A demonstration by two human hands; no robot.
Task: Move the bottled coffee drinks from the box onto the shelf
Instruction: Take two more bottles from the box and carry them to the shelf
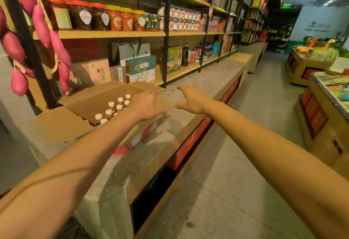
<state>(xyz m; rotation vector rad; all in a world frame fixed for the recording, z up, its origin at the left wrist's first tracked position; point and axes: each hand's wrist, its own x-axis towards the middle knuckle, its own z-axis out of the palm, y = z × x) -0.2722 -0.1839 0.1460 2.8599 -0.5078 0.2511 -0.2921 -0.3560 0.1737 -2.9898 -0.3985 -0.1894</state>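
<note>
An open cardboard box [88, 104] rests on a grey counter ledge, flaps spread. Inside stand several dark bottled coffee drinks [111, 108] with white caps, grouped toward the box's right side. My left hand [146, 106] hovers over the box's right edge, fingers spread, holding nothing. My right hand [192, 98] is stretched out to the right of the box above the ledge, fingers apart and empty. Behind the box runs the lower wooden shelf [181, 72] with gift boxes on it.
The upper shelf [113, 34] carries jars with red and yellow lids. Gift boxes [140, 68] and a dark bottle [185, 55] stand on the lower shelf. Pink sausage-like strings [39, 23] hang at left. The grey ledge [188, 95] runs rightward; an aisle and produce stands [309, 64] lie right.
</note>
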